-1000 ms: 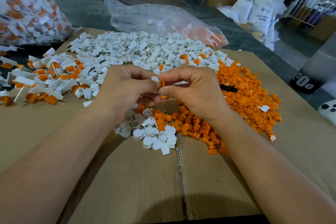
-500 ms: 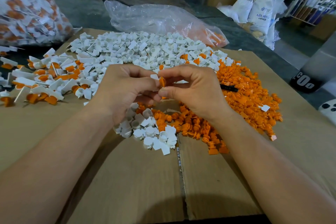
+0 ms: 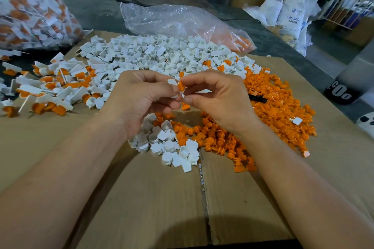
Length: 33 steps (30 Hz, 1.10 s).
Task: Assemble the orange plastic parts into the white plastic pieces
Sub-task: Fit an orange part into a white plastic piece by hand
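Observation:
My left hand (image 3: 141, 99) pinches a small white plastic piece (image 3: 172, 82) above the cardboard. My right hand (image 3: 220, 99) pinches an orange plastic part (image 3: 181, 87) and holds it against the white piece. Both hands meet over the middle of the piles. A heap of loose white pieces (image 3: 153, 54) spreads behind the hands, and a smaller cluster (image 3: 168, 143) lies below them. Loose orange parts (image 3: 283, 107) cover the right side. Assembled white-and-orange units (image 3: 50, 91) lie at the left.
Flattened cardboard (image 3: 162, 198) covers the table. A full clear bag of assembled units (image 3: 30, 10) stands at the far left. A mostly empty clear bag (image 3: 178, 20) lies behind the white heap. A black pen (image 3: 258, 98) rests among the orange parts. White sacks (image 3: 291, 12) stand at the back right.
The orange part has turned and pressed further against the white piece between my fingertips. Both hands stay in about the same place.

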Available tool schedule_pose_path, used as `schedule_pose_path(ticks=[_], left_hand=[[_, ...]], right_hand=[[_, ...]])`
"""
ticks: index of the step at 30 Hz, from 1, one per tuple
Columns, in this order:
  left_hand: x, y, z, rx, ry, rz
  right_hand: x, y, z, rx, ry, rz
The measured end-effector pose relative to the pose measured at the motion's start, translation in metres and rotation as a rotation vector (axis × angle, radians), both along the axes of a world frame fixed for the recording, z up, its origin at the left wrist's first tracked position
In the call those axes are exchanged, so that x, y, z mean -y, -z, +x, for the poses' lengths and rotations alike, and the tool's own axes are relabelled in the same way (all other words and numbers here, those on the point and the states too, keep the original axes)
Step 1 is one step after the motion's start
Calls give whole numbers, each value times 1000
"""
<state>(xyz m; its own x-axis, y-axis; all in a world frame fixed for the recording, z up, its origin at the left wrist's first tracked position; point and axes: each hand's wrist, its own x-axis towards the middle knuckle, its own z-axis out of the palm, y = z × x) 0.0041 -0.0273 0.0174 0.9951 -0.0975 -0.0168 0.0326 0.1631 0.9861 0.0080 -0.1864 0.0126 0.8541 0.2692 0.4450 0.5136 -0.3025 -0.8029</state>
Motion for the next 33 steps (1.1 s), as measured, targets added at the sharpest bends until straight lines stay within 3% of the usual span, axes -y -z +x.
schedule_pose_path(ticks=[11,33], left_hand=[[-2,0,2,8,51,22],[2,1,-2,53,93,49]], right_hand=[[0,0,1,14,-17,9],[4,2,4,254,3,-93]])
